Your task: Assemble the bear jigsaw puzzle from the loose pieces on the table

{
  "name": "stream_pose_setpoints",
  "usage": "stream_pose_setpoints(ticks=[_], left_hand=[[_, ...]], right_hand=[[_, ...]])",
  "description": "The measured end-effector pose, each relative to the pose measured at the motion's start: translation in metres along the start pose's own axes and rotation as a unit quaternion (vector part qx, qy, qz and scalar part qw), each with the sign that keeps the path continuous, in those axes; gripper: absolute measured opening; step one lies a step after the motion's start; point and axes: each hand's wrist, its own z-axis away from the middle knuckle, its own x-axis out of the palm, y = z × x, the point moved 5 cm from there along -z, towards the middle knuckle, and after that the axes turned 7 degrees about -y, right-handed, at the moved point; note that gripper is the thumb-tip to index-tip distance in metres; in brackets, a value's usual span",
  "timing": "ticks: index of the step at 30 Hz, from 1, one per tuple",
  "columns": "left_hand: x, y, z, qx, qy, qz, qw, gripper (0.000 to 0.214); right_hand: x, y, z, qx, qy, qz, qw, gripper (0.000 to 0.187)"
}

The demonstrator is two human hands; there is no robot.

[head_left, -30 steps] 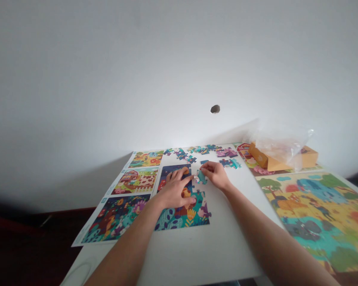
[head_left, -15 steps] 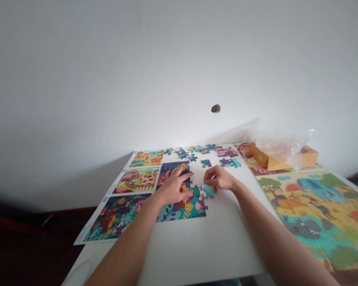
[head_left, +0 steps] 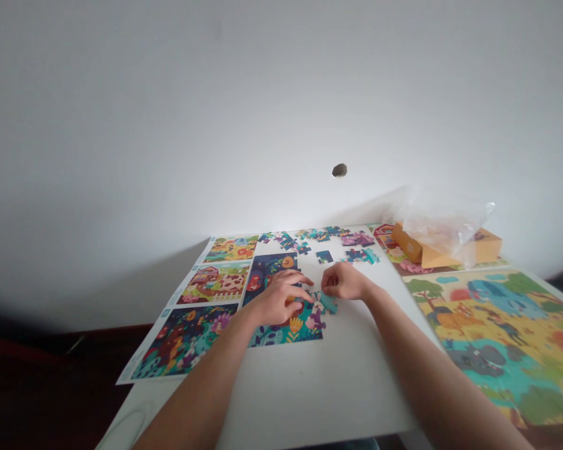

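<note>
A partly joined jigsaw puzzle (head_left: pixel 274 336) with a dark night forest, a rabbit and yellow flowers lies on the white table. My left hand (head_left: pixel 281 299) rests over its middle, palm down with fingers spread, hiding part of the picture. At the puzzle's right edge, my right hand (head_left: pixel 346 281) is closed, its fingers curled in. Just below those fingertips lies a teal puzzle piece (head_left: pixel 329 302) beside the rabbit. Whether the fingers pinch anything is hidden. Beyond the right hand lies a single dark blue piece (head_left: pixel 324 257).
Several loose pieces (head_left: pixel 321 234) lie along the table's back, with a small joined cluster (head_left: pixel 356 255) at right. A printed picture sheet (head_left: pixel 213 284) lies left. On the right are a finished animal puzzle (head_left: pixel 492 331), a yellow box (head_left: pixel 488 245) and a clear plastic bag (head_left: pixel 450 228).
My left hand has slid slightly right and down over the puzzle. My right hand's fingers have curled in further, and the teal piece now looks flatter beneath them.
</note>
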Motion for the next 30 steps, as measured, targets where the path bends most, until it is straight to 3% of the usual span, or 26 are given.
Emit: stream_pose_setpoints(ticks=[30], left_hand=[[0.0061, 0.0004, -0.0017, 0.037, -0.013, 0.01, 0.999, 0.037]], right_hand=[[0.0017, -0.0052, 0.0004, 0.0, -0.008, 0.124, 0.992, 0.023]])
